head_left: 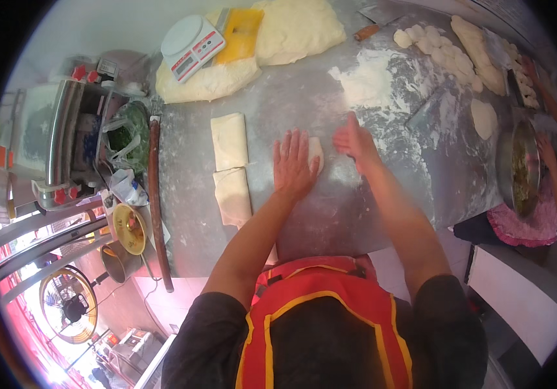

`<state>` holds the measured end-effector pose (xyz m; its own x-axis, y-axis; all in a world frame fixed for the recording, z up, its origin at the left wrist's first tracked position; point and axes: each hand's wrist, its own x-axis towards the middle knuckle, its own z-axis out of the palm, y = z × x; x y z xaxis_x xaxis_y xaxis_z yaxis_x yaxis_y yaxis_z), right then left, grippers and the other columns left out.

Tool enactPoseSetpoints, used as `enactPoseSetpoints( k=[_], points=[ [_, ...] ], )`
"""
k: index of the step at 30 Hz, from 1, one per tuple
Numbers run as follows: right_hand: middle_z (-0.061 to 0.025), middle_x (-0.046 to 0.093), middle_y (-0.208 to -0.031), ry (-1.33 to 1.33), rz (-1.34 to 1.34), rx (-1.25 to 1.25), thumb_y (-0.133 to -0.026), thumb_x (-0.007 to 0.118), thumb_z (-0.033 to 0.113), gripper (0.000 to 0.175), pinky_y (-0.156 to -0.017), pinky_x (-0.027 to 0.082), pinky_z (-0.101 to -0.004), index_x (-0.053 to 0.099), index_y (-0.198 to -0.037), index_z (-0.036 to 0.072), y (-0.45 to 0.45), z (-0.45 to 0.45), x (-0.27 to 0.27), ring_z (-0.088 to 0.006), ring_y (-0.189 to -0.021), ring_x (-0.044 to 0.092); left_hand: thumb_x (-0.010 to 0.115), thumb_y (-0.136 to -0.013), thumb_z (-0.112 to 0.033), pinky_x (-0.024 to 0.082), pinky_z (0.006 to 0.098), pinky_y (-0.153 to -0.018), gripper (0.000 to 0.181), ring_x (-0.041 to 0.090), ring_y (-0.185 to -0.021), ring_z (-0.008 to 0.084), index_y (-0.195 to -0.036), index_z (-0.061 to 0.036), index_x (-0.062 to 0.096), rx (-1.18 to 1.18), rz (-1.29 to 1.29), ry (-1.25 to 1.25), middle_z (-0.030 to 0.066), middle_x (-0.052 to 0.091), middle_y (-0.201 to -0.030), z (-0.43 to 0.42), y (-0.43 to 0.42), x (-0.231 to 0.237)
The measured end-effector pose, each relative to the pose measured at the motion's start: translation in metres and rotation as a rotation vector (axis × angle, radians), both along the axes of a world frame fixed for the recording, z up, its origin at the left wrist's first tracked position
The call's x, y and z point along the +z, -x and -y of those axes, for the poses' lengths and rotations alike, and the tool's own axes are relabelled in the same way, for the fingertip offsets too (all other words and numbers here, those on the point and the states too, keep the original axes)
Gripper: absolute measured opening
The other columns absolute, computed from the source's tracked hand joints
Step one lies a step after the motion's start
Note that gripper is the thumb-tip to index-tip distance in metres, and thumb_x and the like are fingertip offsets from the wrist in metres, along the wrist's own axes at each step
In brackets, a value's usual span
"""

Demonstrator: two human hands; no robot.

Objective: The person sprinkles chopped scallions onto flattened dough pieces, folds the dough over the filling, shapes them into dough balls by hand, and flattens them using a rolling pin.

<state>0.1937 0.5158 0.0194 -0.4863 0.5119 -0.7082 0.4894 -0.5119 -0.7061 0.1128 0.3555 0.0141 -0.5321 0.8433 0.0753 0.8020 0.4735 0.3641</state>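
Note:
My left hand [292,163] lies flat on the worktop with its fingers stretched forward. Its thumb side rests against a small pale piece of dough [316,148], partly hidden under the palm. To the right of that piece hovers my right hand [356,142], slightly blurred, with one digit pointing away from me and the others bent inward. I see nothing held in it. Left of my left hand, two folded rectangular slabs of dough, a far one [229,141] and a near one [232,194], lie end to end.
A kitchen scale [193,46] and a yellow scraper [240,34] rest on large dough masses [298,31]. Loose flour [366,80] covers the back right, near small dough pieces [446,53]. A long wooden rod [154,194] lines the left edge. Another person's hand [546,150] touches a metal bowl [504,160].

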Motion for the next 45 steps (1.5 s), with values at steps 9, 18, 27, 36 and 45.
enactPoseSetpoints(
  k=[9,18,27,36,45],
  points=[
    [-0.0249,0.065,-0.096,-0.502,0.092,0.24,-0.093,0.034,0.057,0.07,-0.088,0.044,-0.0375,0.064,-0.1,-0.006,0.041,0.04,-0.023,-0.0333,-0.094,0.063,0.054,-0.086,-0.04,0.014,0.0541,-0.112,0.067,0.026,-0.137,0.0335,-0.141,-0.0063,0.033,-0.013,0.004,0.021,0.0165,0.032,-0.146,0.0,-0.001,0.005],
    [-0.0163,0.065,-0.098,-0.81,-0.187,0.365,-0.082,0.065,0.023,0.035,-0.081,0.049,-0.0347,0.061,-0.11,0.002,0.017,0.031,-0.013,-0.025,-0.093,0.063,0.055,-0.087,-0.016,0.039,0.0395,-0.099,0.051,0.05,-0.119,0.0315,-0.134,-0.0003,0.041,0.328,0.539,-0.306,0.0194,0.051,-0.127,0.044,0.009,0.008],
    [-0.0198,0.052,-0.108,-1.101,-0.041,0.274,-0.086,0.06,0.02,0.035,-0.087,0.041,-0.0427,0.047,-0.112,-0.001,-0.048,0.092,0.0,-0.0366,-0.102,0.049,0.063,-0.082,-0.013,0.047,0.0413,-0.084,0.04,0.059,-0.096,0.0348,-0.118,0.0037,0.053,0.325,0.51,-0.273,0.0206,0.061,-0.106,0.056,-0.001,0.006],
    [-0.0143,0.057,-0.092,-1.482,0.148,0.543,-0.087,0.057,0.022,0.017,-0.073,0.042,-0.043,0.052,-0.087,0.005,0.006,0.103,-0.009,-0.0304,-0.087,0.053,0.068,-0.078,-0.028,0.047,0.0423,-0.077,0.03,0.06,-0.084,0.034,-0.096,-0.0035,0.062,0.295,0.466,-0.068,0.0164,0.063,-0.086,0.044,0.001,0.01],
    [-0.0234,0.027,-0.145,-1.406,-0.193,0.777,-0.084,0.061,0.017,0.062,-0.104,0.03,-0.0537,0.033,-0.139,0.005,-0.068,0.127,0.003,-0.0449,-0.131,0.029,0.069,-0.079,-0.025,0.038,0.0474,-0.093,0.052,0.048,-0.11,0.0404,-0.12,0.001,0.051,0.364,0.15,-0.162,0.0216,0.055,-0.116,0.089,0.059,-0.009]
  ],
)
